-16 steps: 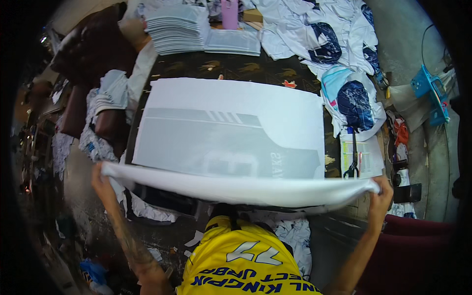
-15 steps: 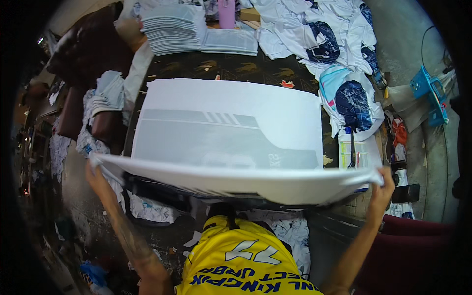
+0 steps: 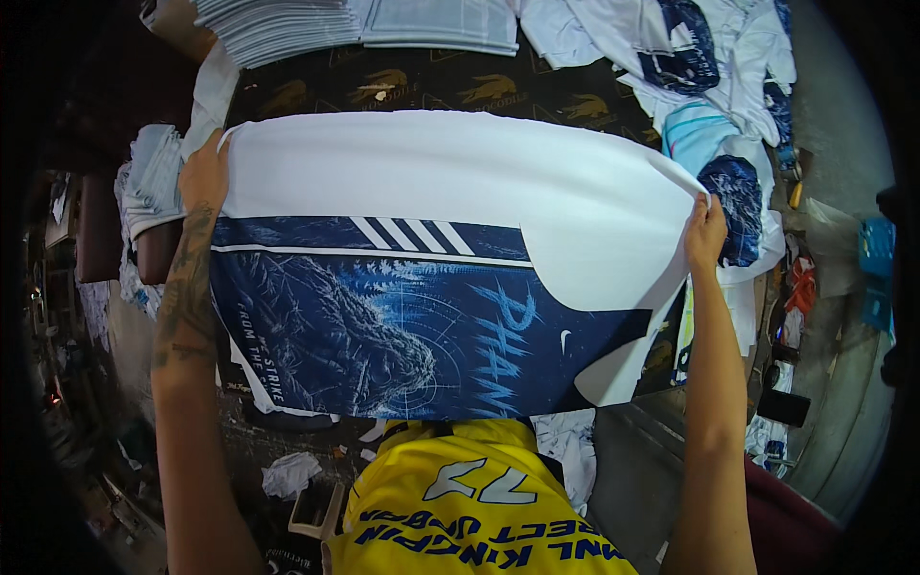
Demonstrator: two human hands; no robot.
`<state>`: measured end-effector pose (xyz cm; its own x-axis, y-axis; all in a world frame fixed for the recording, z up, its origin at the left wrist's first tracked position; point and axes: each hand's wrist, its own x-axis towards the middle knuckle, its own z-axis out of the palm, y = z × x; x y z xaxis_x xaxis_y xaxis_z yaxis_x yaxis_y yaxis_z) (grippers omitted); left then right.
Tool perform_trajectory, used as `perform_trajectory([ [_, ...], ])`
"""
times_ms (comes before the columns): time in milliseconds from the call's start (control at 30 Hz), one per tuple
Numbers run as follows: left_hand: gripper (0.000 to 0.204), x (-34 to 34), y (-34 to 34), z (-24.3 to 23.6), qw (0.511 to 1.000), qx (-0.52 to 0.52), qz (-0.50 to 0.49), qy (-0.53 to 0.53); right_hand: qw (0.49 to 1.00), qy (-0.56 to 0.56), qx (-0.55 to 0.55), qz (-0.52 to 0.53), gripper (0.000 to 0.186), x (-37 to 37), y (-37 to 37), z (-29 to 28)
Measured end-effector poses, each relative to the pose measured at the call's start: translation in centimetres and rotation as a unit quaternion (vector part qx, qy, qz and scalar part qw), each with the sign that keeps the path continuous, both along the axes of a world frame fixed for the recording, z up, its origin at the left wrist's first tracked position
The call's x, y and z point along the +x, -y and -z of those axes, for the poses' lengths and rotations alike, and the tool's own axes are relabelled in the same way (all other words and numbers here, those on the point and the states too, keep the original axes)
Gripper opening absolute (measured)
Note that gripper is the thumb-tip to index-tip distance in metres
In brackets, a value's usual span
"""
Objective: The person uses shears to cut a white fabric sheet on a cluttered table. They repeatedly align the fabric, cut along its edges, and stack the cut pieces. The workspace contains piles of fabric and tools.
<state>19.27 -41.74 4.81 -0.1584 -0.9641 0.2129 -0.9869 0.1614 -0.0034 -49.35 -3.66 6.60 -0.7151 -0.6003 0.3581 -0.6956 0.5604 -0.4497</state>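
A wide white fabric panel (image 3: pixel 431 172) with a dark blue printed area is stretched between my two hands over the dark table. Four-cornered in outline, it has white slanted stripes and light blue artwork, and its near part hangs toward my yellow shirt. At the far left corner my left hand (image 3: pixel 204 177) is closed on the fabric. My right hand (image 3: pixel 706 230) pinches the far right corner, where the cloth pulls into a fold. Whatever lies beneath the panel is hidden by it.
A tall stack of folded light grey cloth (image 3: pixel 278 34) stands at the table's back left, with a flatter pile (image 3: pixel 441 24) beside it. White and navy garments (image 3: pixel 738 201) crowd the right side. More folded cloth (image 3: pixel 158 177) sits at the left. The table top (image 3: pixel 422 81) is dark and patterned.
Both hands have moved away from me to the far side, carrying the fabric's edge over. Its dark blue printed face now shows, covering the pale grey-printed cloth seen before.
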Motion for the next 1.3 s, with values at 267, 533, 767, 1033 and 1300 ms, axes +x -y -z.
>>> perform_trajectory([
  [267,0.021,1.1,6.5,4.8,0.972,-0.009,0.232,0.024,0.986,0.056,0.147,0.056,0.032,-1.1,2.1,7.2],
  [533,0.037,3.0,-21.3,2.1,0.989,0.014,-0.019,-0.143,0.976,-0.039,0.176,-0.121,0.028,10.9,-8.0,0.4],
  [767,0.066,14.8,-44.3,6.6,0.992,0.087,-0.088,-0.013,0.962,0.14,0.231,-0.045,0.021,19.0,-31.4,4.1],
  [1033,0.121,9.5,-51.7,25.5,0.396,0.23,-0.643,-0.613,0.726,0.634,0.254,0.083,0.06,23.4,-41.3,21.5],
  [1300,0.08,3.6,-54.2,41.4,0.519,0.147,-0.199,-0.818,0.819,0.558,0.015,0.131,0.031,20.3,-37.5,33.6],
])
